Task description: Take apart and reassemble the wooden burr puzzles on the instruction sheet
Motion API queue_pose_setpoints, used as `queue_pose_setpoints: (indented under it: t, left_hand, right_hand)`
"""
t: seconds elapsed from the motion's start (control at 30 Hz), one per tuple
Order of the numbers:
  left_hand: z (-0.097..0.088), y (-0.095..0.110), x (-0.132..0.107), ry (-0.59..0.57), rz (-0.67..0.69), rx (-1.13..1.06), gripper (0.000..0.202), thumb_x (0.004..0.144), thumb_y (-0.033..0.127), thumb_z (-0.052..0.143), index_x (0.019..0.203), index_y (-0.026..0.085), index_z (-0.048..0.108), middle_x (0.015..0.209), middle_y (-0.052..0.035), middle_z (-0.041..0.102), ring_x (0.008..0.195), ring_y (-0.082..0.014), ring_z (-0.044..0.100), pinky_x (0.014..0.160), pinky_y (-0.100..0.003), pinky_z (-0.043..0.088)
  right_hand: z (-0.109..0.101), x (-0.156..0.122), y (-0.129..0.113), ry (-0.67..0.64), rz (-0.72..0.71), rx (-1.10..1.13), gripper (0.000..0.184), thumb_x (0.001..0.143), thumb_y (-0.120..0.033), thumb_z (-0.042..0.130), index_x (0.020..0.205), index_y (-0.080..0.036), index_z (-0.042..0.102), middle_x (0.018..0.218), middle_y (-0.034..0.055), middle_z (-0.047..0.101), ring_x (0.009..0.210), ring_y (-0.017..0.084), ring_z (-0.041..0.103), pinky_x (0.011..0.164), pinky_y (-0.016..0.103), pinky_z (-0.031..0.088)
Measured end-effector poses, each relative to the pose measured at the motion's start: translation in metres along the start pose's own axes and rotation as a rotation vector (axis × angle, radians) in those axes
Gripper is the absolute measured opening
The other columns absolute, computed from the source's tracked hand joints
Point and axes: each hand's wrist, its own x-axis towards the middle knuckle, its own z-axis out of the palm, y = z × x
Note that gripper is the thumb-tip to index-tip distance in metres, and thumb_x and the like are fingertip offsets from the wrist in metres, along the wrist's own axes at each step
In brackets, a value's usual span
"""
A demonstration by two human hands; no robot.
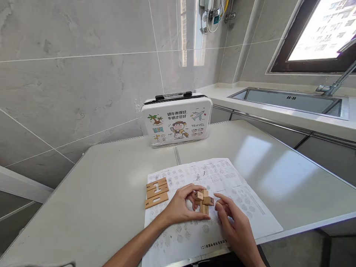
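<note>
At four o'clock from a knot of interlocked wooden blocks [205, 200], the right hand [236, 222] has its fingers bent and slightly spread, holding nothing, tips just beside the block end. At eight o'clock the left hand [180, 204] pinches the blocks between thumb and fingers. They are smooth, pale, square-ended bars; one end reads "2", another seems a "5". Beneath lies a thin white sheet [244, 218] printed with small grey shape drawings, its heading upside down. At nine o'clock, flat wooden pieces [152, 193] with cut-out slots lie together, "2" and "3" legible. Across the glossy desk [111, 185], towards twelve, a hard, film-wrapped white case [178, 124] reads "TRAVEL" below Chinese lettering; at one, a metal sink [292, 97].
</note>
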Motion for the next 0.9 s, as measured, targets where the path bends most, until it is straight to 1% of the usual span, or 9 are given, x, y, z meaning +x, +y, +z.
queue_pose_setpoints:
  t: [0.07,0.13,0.2,0.3,0.43,0.57,0.7,0.83,0.9]
  left_hand:
    - [-0.0018,-0.0017,-0.0002,-0.032,-0.057,-0.115,0.078,0.064,0.039,0.096,0.133,0.023,0.063,0.109,-0.0061,0.069,0.074,-0.0126,0.061,0.077,-0.030,0.054]
    - [-0.0032,-0.0038,-0.0003,-0.066,-0.074,-0.193,0.080,0.063,0.036,0.097,0.134,0.023,0.063,0.112,-0.0070,0.068,0.080,-0.0141,0.064,0.082,-0.032,0.055]
    - [-0.0041,-0.0055,-0.0004,-0.084,-0.059,-0.229,0.081,0.061,0.034,0.098,0.134,0.024,0.064,0.122,-0.0092,0.066,0.090,-0.0174,0.067,0.088,-0.034,0.056]
    - [-0.0048,-0.0056,-0.0006,-0.110,-0.032,-0.226,0.083,0.060,0.035,0.099,0.136,0.025,0.066,0.132,-0.0106,0.062,0.107,-0.0232,0.066,0.097,-0.037,0.054]
    - [-0.0059,-0.0013,-0.0011,-0.162,-0.029,-0.176,0.084,0.061,0.038,0.098,0.138,0.029,0.065,0.138,-0.0096,0.061,0.117,-0.0269,0.064,0.102,-0.039,0.053]
    - [-0.0062,0.0015,-0.0018,-0.173,-0.046,-0.132,0.084,0.064,0.041,0.097,0.140,0.030,0.064,0.132,-0.0088,0.066,0.115,-0.0269,0.066,0.103,-0.039,0.053]
    - [-0.0052,-0.0014,-0.0023,-0.157,-0.065,-0.123,0.085,0.066,0.039,0.096,0.143,0.030,0.062,0.129,-0.0093,0.067,0.104,-0.0237,0.070,0.101,-0.039,0.054]
    - [-0.0039,-0.0033,-0.0025,-0.153,-0.091,-0.165,0.095,0.062,0.035,0.098,0.147,0.028,0.056,0.121,-0.0100,0.069,0.092,-0.0203,0.072,0.095,-0.039,0.056]
    - [-0.0033,-0.0021,-0.0028,-0.129,-0.098,-0.183,0.097,0.059,0.034,0.100,0.145,0.028,0.055,0.128,-0.0117,0.067,0.088,-0.0181,0.071,0.092,-0.038,0.057]
  right_hand:
    - [0.0013,0.0020,-0.0024,-0.045,0.009,-0.010,0.034,0.104,-0.045,0.052,0.127,-0.023,0.063,0.097,0.0071,0.072,0.072,0.019,0.067,0.063,0.028,0.055]
    - [0.0016,0.0042,-0.0055,-0.118,-0.016,-0.017,0.030,0.105,-0.045,0.051,0.121,-0.023,0.064,0.099,0.0071,0.070,0.073,0.019,0.065,0.063,0.028,0.052]
    - [0.0006,0.0057,-0.0078,-0.169,-0.037,-0.011,0.028,0.106,-0.045,0.048,0.111,-0.023,0.065,0.095,0.0057,0.068,0.073,0.019,0.062,0.064,0.029,0.049]
    - [-0.0027,0.0058,-0.0077,-0.229,-0.025,0.020,0.031,0.106,-0.046,0.045,0.096,-0.023,0.062,0.082,0.0027,0.063,0.071,0.019,0.057,0.064,0.029,0.045]
    - [-0.0064,0.0037,-0.0022,-0.279,0.023,0.049,0.041,0.105,-0.051,0.044,0.077,-0.023,0.050,0.071,-0.0003,0.053,0.066,0.017,0.049,0.060,0.028,0.039]
    - [-0.0074,0.0033,0.0009,-0.318,0.061,0.081,0.048,0.106,-0.055,0.040,0.070,-0.023,0.043,0.067,-0.0011,0.048,0.063,0.017,0.046,0.059,0.029,0.035]
    - [-0.0074,0.0041,-0.0017,-0.296,0.098,0.097,0.051,0.104,-0.058,0.040,0.069,-0.022,0.045,0.066,-0.0006,0.048,0.063,0.017,0.046,0.061,0.029,0.035]
    - [-0.0064,0.0041,-0.0027,-0.268,0.132,0.104,0.053,0.103,-0.061,0.042,0.067,-0.022,0.047,0.064,-0.0005,0.049,0.062,0.017,0.047,0.061,0.029,0.035]
    - [-0.0061,0.0046,-0.0008,-0.267,0.153,0.118,0.054,0.103,-0.062,0.042,0.066,-0.022,0.048,0.064,-0.0002,0.051,0.062,0.017,0.049,0.061,0.029,0.036]
